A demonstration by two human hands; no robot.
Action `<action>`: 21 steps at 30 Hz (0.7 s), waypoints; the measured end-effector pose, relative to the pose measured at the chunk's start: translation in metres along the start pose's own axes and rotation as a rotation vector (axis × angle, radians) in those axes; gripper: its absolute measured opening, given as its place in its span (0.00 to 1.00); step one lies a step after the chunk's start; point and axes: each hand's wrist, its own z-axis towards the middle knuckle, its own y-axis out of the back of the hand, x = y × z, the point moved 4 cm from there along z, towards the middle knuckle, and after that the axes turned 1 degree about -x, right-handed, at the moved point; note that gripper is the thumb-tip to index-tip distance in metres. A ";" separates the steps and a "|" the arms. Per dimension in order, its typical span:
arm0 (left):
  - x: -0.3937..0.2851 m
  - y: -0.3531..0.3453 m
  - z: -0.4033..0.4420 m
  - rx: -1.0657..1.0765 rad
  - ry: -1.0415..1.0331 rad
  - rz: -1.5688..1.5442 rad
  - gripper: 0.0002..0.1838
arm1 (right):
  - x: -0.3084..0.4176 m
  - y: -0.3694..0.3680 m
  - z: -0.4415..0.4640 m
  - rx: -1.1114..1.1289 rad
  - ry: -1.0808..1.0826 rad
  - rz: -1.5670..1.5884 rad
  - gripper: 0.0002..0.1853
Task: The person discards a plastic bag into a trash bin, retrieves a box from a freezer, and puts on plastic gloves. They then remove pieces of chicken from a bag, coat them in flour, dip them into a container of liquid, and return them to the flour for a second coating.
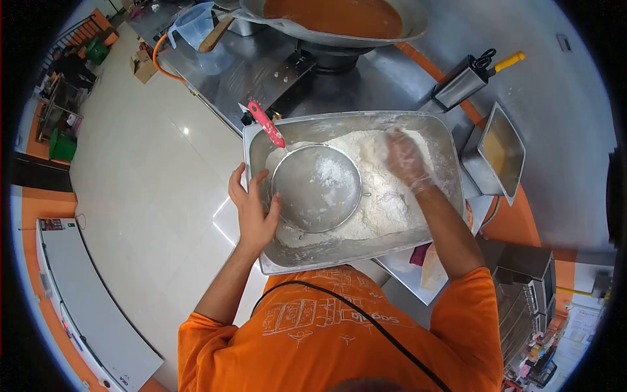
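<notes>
Left hand point(253, 210), fingers spread, grips nothing visibly at the sieve point(294, 196); right hand point(406, 160), hold indiscernible, apparently gathers flour point(385, 209) at right, next presumably needing cupped fingers.

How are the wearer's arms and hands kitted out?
Short orange sleeves on both arms. Left hand: no glove visible. Right hand: thin, see-through plastic glove, crinkled at the wrist. A black cable runs across the orange shirt, which carries white line drawings and lettering.

Within the tray point(346, 250), the sieve point(315, 193) lies left, the flour point(382, 212) mostly right.
</notes>
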 end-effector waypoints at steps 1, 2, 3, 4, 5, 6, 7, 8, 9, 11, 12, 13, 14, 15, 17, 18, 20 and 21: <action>0.000 0.000 0.000 -0.004 0.011 -0.006 0.23 | 0.009 -0.013 0.001 -0.001 0.052 0.205 0.28; 0.000 -0.001 -0.001 -0.005 0.020 -0.012 0.23 | 0.019 -0.029 0.001 -0.039 0.117 0.673 0.28; 0.000 -0.001 -0.002 0.001 0.009 -0.014 0.23 | 0.027 -0.037 0.001 -0.082 0.179 1.140 0.27; 0.001 -0.002 -0.002 -0.001 0.017 -0.027 0.23 | 0.049 -0.026 0.006 0.027 0.366 0.530 0.27; 0.002 -0.002 -0.003 -0.001 0.024 -0.041 0.23 | 0.065 -0.017 0.009 0.141 0.514 -0.088 0.27; 0.001 -0.003 -0.003 0.006 0.005 -0.045 0.23 | 0.069 -0.019 0.011 0.139 0.494 -0.092 0.27; 0.002 -0.003 -0.004 -0.004 0.004 -0.033 0.24 | 0.071 -0.028 0.014 0.216 0.420 0.109 0.26; 0.001 -0.003 -0.003 -0.017 0.003 -0.023 0.25 | 0.073 -0.038 0.016 0.287 0.344 0.310 0.24; 0.001 -0.004 -0.003 -0.012 -0.008 -0.028 0.25 | 0.074 -0.050 0.016 0.357 0.268 0.513 0.23; 0.000 -0.004 -0.004 -0.008 0.010 -0.006 0.23 | 0.075 -0.065 0.009 0.494 0.110 0.923 0.20; -0.001 -0.003 -0.004 -0.006 0.009 -0.010 0.23 | 0.071 -0.058 0.008 0.433 0.128 0.821 0.19; -0.002 -0.002 -0.004 -0.012 0.015 -0.031 0.23 | 0.066 -0.059 0.004 0.433 0.128 0.815 0.19; -0.002 -0.001 -0.004 -0.021 0.024 -0.050 0.23 | 0.059 -0.056 0.000 0.352 0.170 0.691 0.17; -0.001 -0.001 -0.005 -0.026 0.028 -0.051 0.23 | 0.053 -0.054 -0.004 0.271 0.212 0.569 0.16; 0.002 -0.003 -0.004 -0.025 0.017 -0.024 0.23 | 0.036 -0.031 -0.003 0.221 0.203 0.551 0.16; 0.002 -0.002 -0.004 -0.027 0.024 -0.022 0.23 | 0.026 -0.021 -0.003 0.173 0.185 0.539 0.15; 0.000 -0.002 -0.003 -0.010 0.014 -0.024 0.23 | 0.008 -0.028 0.004 0.425 -0.015 0.349 0.19; 0.000 -0.002 -0.003 -0.007 0.017 -0.021 0.23 | 0.005 -0.027 0.008 0.521 -0.130 0.239 0.20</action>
